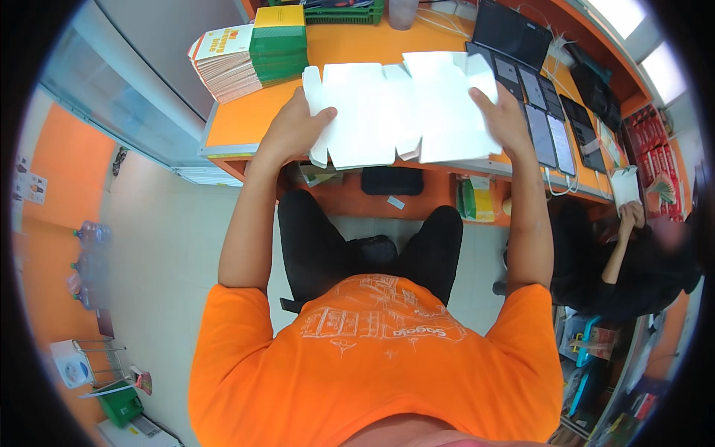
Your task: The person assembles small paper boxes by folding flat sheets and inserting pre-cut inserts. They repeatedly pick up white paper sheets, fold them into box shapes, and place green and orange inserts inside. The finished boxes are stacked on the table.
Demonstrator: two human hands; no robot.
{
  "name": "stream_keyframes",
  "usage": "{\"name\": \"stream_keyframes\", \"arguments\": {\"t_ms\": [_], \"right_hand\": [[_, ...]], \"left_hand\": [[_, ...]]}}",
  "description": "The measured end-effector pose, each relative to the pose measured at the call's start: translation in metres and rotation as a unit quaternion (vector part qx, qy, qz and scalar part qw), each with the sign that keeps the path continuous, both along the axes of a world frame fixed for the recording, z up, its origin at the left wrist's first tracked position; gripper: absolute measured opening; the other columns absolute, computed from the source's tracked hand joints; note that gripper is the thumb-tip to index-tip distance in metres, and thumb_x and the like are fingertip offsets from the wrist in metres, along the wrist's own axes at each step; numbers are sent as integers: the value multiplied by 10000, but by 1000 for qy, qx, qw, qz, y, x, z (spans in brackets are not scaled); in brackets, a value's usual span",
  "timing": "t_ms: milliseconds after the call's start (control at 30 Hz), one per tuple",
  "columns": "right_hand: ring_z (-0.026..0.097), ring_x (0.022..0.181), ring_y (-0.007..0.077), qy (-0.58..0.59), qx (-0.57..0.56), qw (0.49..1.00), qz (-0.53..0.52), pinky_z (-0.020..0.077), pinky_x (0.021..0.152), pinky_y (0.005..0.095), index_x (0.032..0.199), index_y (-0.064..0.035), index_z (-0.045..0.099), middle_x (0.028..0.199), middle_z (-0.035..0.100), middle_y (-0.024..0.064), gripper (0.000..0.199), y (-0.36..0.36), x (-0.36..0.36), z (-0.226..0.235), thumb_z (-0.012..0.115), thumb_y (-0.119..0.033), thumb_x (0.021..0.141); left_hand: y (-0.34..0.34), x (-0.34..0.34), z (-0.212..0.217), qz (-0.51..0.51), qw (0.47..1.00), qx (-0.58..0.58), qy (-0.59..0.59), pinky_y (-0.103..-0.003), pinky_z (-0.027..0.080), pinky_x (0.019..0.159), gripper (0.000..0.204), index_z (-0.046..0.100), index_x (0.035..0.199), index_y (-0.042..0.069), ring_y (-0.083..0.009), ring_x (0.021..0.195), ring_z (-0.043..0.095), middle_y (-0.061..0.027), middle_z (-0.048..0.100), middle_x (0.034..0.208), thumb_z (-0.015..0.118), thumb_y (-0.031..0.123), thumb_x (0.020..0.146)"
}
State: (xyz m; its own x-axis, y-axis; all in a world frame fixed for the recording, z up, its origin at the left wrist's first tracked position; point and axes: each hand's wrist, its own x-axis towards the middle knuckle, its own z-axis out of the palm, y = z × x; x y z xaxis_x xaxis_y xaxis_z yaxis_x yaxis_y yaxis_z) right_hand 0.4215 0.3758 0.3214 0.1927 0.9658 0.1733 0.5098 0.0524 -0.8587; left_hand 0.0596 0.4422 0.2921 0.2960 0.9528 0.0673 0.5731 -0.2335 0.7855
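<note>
Both my hands hold up a flat, unfolded white carton (372,112), its plain white side facing me and its cut flaps sticking out along the edges. My left hand (298,128) grips its left end, thumb on the white face. At the right end my right hand (505,123) pinches it the same way; the fingers behind the carton are hidden on both sides. Beyond my left hand, a thick stack of flat cartons (253,58), green, yellow and white, lies on the orange table (335,46).
A laptop (510,33) and several phones (547,123) with cables cover the table's right side. A green basket (346,13) and a clear cup (403,13) stand at the back. Under the tabletop, a shelf (436,201) holds more cartons. A co-worker (618,253) sits at right, handling a white carton.
</note>
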Motion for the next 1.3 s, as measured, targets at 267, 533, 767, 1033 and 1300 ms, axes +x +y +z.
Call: {"name": "stream_keyframes", "arguments": {"t_ms": [267, 533, 767, 1033, 1300], "right_hand": [[697, 1005, 440, -202, 32, 969, -136, 535, 878, 506, 1320, 73, 508, 1088, 698, 307, 503, 22, -25, -41, 636, -263, 967], [646, 1140, 469, -124, -7, 986, -113, 500, 1007, 472, 1409, 80, 426, 1158, 674, 308, 686, 9, -17, -32, 674, -371, 956], [634, 1186, 274, -245, 345, 905, 48, 500, 1027, 398, 1437, 40, 477, 1263, 655, 204, 775, 3, -29, 120, 762, -444, 902], [677, 896, 173, 51, 121, 991, 18, 549, 818, 340, 1190, 74, 682, 1016, 717, 109, 488, 23, 2, 105, 769, -308, 900], [727, 1029, 237, 467, 88, 879, -45, 654, 823, 374, 1358, 70, 518, 1231, 676, 156, 444, -5, -13, -24, 662, -143, 996]], "left_hand": [[-12, 34, 86, -3, 959, 206, 193, -471, 541, 877, 525, 477, 1386, 8, -417, 980, 705, -278, 707, 1068, 642, 258, 955], [-22, 74, 231, -39, 900, 295, 319, -436, 513, 987, 413, 555, 1353, 5, -329, 1105, 669, -204, 675, 1234, 586, 158, 970], [-32, 118, 298, -277, 804, 282, 444, -425, 550, 917, 356, 625, 1302, 43, -333, 1022, 686, -209, 699, 1155, 579, 126, 958], [22, 116, 223, -60, 874, 482, 23, -390, 542, 898, 394, 592, 1322, 12, -316, 1005, 681, -198, 699, 1155, 583, 211, 982], [11, 21, 18, 10, 907, -137, -397, -373, 465, 1071, 730, 463, 1386, -160, -306, 1223, 615, -260, 586, 1363, 760, 313, 916]]}}
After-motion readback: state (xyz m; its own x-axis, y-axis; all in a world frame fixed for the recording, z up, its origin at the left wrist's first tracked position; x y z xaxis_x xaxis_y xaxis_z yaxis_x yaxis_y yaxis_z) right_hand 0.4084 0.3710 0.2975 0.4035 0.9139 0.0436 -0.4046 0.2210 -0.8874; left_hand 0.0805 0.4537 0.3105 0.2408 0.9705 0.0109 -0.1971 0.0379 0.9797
